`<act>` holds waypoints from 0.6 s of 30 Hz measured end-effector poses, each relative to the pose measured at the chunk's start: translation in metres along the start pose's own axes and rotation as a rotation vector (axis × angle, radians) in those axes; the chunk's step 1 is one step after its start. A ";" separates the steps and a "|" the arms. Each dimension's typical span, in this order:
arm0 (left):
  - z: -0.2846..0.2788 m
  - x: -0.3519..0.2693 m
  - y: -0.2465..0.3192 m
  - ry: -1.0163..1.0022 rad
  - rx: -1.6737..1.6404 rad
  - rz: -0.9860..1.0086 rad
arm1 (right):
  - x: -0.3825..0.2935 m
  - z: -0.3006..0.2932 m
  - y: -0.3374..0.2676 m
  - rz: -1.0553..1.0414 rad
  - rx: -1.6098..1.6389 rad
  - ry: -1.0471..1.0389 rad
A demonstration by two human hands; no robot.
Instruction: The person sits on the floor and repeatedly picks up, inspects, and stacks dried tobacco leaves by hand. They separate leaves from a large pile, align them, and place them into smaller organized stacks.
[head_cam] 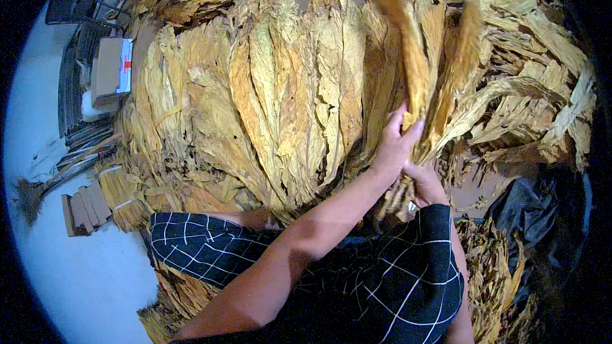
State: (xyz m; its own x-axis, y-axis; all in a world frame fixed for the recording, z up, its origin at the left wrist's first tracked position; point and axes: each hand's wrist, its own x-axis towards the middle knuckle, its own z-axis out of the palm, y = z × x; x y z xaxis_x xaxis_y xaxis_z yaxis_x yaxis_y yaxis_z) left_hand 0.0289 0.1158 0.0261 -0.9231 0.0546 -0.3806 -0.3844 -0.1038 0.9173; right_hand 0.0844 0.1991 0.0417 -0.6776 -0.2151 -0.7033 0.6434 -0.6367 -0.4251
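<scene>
Dried tobacco leaves lie before me in overlapping rows. My right hand grips a bunch of leaves near the stem ends, and the stems stick out below it towards my lap. Just above and to the left, my left hand has its thumb and fingers around the lower part of a brown-yellow leaf. That leaf points away from me, its tip blurred. Both wrists are close together. To the left of my hands, broad yellow leaves lie flat side by side, stems towards me.
Heaped crumpled leaves lie on the right. A black plastic sheet and more leaves are at lower right. On the left floor are cardboard boxes, a broom and a tied leaf bundle. Checked black cloth covers my legs.
</scene>
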 end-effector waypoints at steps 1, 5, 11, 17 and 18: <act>-0.005 0.000 0.009 0.005 0.133 -0.031 | -0.002 0.003 -0.005 0.010 -0.048 0.052; -0.073 -0.004 -0.010 0.322 1.166 0.239 | -0.009 -0.017 -0.007 0.128 0.008 0.050; -0.119 -0.022 0.005 0.214 0.519 -0.117 | -0.020 -0.007 -0.015 -0.066 0.121 0.065; -0.141 -0.035 -0.003 -0.046 -0.636 -0.562 | -0.014 -0.002 -0.026 0.058 -0.023 0.126; -0.141 -0.034 -0.004 -0.069 -0.652 -0.540 | -0.010 -0.001 -0.025 0.018 -0.057 0.111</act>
State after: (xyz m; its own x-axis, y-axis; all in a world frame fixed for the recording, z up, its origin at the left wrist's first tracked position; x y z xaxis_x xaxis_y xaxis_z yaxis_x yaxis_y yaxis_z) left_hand 0.0603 -0.0257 0.0184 -0.6167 0.3191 -0.7196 -0.7206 -0.5969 0.3528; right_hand 0.0752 0.2174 0.0585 -0.6238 -0.1410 -0.7688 0.6766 -0.5898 -0.4409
